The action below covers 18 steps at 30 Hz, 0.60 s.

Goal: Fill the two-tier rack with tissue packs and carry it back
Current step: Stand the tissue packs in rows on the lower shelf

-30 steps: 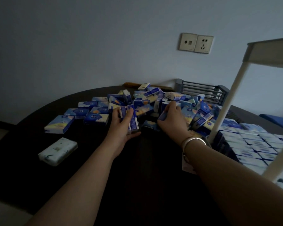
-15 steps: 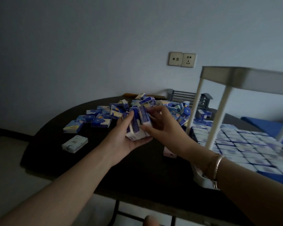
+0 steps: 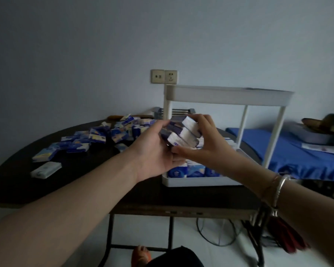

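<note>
Moved: both hands have lifted off the loose heap and carried a bundle of packs rightward, to just in front of the rack.
Left hand (image 3: pixel 154 151): cupped under and behind the held packs (image 3: pixel 181 132), clasping them.
Right hand (image 3: pixel 202 145): fingers arched over the top, thumb pressed below, gripping the same bundle; bangles (image 3: pixel 278 191) on the wrist.
Held packs: several small tissue packs, dark blue wrap with white ends, tilted; print too blurred to read.
Rack (image 3: pixel 228 95): white, two tiers, at the table's right edge; lower tier holds upright blue-and-white packs (image 3: pixel 195 170) along its near wall; upper tier's contents cannot be seen.
Heap (image 3: pixel 108 134): loose packs along the far edge of the dark table (image 3: pixel 85 189).
Pale pack (image 3: pixel 46 169): alone near the left edge.
</note>
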Motion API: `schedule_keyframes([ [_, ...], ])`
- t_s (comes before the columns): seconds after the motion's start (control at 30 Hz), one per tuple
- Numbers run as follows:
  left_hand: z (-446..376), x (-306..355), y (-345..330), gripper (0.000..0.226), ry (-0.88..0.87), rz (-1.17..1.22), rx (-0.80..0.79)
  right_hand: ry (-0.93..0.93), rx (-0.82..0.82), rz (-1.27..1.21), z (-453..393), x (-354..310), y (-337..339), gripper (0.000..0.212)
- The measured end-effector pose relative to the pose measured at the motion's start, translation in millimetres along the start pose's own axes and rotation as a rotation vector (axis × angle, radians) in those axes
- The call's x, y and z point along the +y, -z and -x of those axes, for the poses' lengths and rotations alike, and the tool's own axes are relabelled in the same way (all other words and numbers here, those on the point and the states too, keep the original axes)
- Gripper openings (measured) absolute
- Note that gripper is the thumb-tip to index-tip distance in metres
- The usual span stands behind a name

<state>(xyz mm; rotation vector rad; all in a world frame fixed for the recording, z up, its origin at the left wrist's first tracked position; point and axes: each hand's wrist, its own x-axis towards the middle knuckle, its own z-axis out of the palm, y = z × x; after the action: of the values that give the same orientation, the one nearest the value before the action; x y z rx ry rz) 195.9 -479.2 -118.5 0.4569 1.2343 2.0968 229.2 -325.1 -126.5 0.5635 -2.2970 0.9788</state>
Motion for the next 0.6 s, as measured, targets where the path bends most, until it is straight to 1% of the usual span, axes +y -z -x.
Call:
schedule_keyframes([
  [0.07,-16.6,-9.4,-19.0,0.053,0.043,-0.063,-0.019,-0.044,0.007,0.031,12.0,12.1,21.2,0.064],
  [0.17,-47.3,-25.0,-41.0,0.07,0.128,-0.185,-0.084,-0.18,0.062,0.068,25.9,35.1,49.4,0.066],
  [0.23,-72.0,-33.3,-50.2,0.079,0.181,-0.287,-0.13,-0.278,0.108,0.095,31.7,52.7,68.5,0.059],
  [0.27,-86.0,-35.9,-52.4,0.078,0.187,-0.347,-0.112,-0.308,0.132,0.143,34.0,62.7,77.8,0.055],
  [0.3,-99.0,-37.4,-55.2,0.073,0.173,-0.416,-0.07,-0.324,0.145,0.213,35.7,72.4,86.9,0.055],
  [0.33,-111.8,-38.5,-56.9,0.065,0.131,-0.524,-0.005,-0.324,0.147,0.288,36.6,81.8,94.9,0.056],
  [0.37,-123.7,-39.6,-58.7,0.059,0.07,-0.68,0.069,-0.314,0.136,0.352,36.8,91.1,101.4,0.059],
  [0.43,-145.6,-44.1,-55.8,0.053,-0.059,-1.11,0.197,-0.299,0.098,0.456,35.0,106.3,110.2,0.066],
  [0.47,-154.8,-47.4,-51.6,0.051,-0.124,-1.313,0.23,-0.292,0.079,0.517,33.0,113.6,112.9,0.068],
  [0.53,-171.1,-56.6,-38.5,0.052,-0.2,-1.577,0.232,-0.29,0.026,0.645,27.7,127.6,115.3,0.069],
  [0.6,-186.5,-67.6,-24.3,0.059,-0.177,-1.761,0.204,-0.308,-0.034,0.731,21.6,140.5,113.7,0.068],
])
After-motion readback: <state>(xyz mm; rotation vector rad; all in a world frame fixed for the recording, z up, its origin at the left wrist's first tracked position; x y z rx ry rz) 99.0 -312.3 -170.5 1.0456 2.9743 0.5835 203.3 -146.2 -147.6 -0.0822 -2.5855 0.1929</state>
